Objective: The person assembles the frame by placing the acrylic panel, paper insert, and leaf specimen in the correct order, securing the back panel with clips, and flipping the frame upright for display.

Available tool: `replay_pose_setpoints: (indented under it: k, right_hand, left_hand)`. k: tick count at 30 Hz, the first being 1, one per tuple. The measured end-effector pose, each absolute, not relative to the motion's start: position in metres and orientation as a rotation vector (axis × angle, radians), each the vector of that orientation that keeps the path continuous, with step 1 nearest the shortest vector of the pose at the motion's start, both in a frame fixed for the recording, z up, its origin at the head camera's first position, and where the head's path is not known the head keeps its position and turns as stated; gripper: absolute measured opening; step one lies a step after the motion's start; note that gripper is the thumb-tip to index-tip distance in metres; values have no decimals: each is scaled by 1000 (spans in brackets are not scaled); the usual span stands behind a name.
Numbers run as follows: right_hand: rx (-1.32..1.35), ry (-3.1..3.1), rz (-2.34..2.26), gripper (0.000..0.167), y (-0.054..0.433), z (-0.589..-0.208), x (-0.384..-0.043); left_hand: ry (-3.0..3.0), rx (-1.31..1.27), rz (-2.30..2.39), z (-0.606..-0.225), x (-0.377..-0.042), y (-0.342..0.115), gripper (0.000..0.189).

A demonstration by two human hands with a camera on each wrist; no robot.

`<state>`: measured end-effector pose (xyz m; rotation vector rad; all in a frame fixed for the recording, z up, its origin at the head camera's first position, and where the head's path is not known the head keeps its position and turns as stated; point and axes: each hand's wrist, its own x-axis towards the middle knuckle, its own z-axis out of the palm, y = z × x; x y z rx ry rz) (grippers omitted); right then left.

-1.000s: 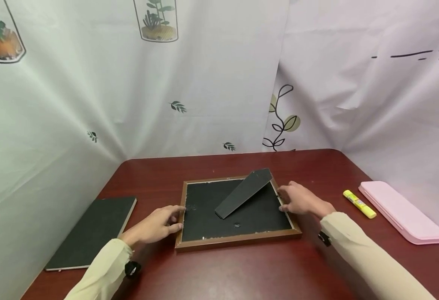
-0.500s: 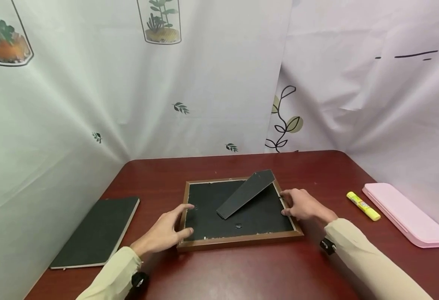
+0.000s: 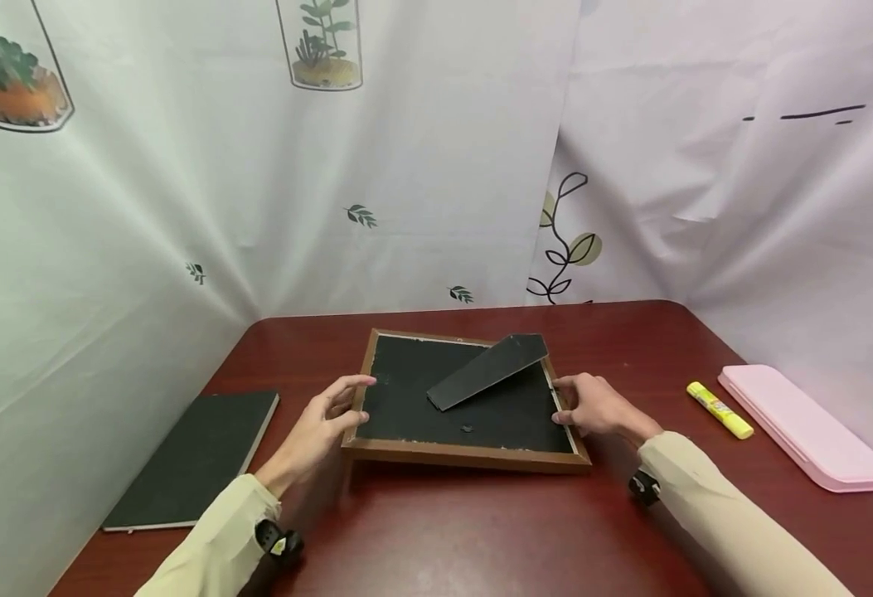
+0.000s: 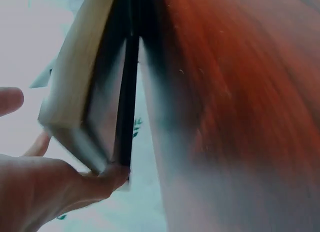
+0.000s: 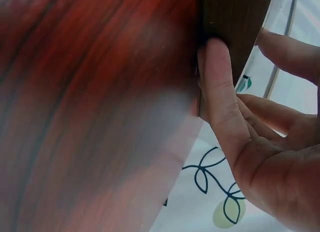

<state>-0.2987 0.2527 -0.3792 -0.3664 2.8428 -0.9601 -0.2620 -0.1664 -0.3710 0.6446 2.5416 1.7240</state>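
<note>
A picture frame (image 3: 399,406) with a brown wooden rim lies back side up, its black backing and the slanted easel stand (image 3: 490,371) facing me. Its left side is tilted up off the table. My left hand (image 3: 322,427) grips the left rim, thumb and index finger on top; in the left wrist view, fingers reach beneath the raised rim (image 4: 80,56). On the opposite side my right hand (image 3: 600,406) holds the right rim. Seen from the right wrist, one finger lies along the rim's outer side (image 5: 237,21), low by the tabletop.
A black-covered book (image 3: 197,456) lies to the left on the reddish-brown table (image 3: 466,531). At the right are a yellow glue stick (image 3: 720,410) and a pink pencil case (image 3: 809,427). A printed white curtain (image 3: 436,166) surrounds the table's back and sides.
The left side of the picture frame has risen off the table, my left hand rising with it after shifting along and over that rim. My right hand stays at the right rim.
</note>
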Motion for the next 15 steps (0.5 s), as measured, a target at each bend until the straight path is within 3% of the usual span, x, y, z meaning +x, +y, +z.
replay_pose_setpoints:
  k: [15]
  right_hand:
    - [-533, 2673, -1165, 61, 207, -391, -313]
  left_hand:
    - [2780, 909, 1885, -281, -280, -148, 49]
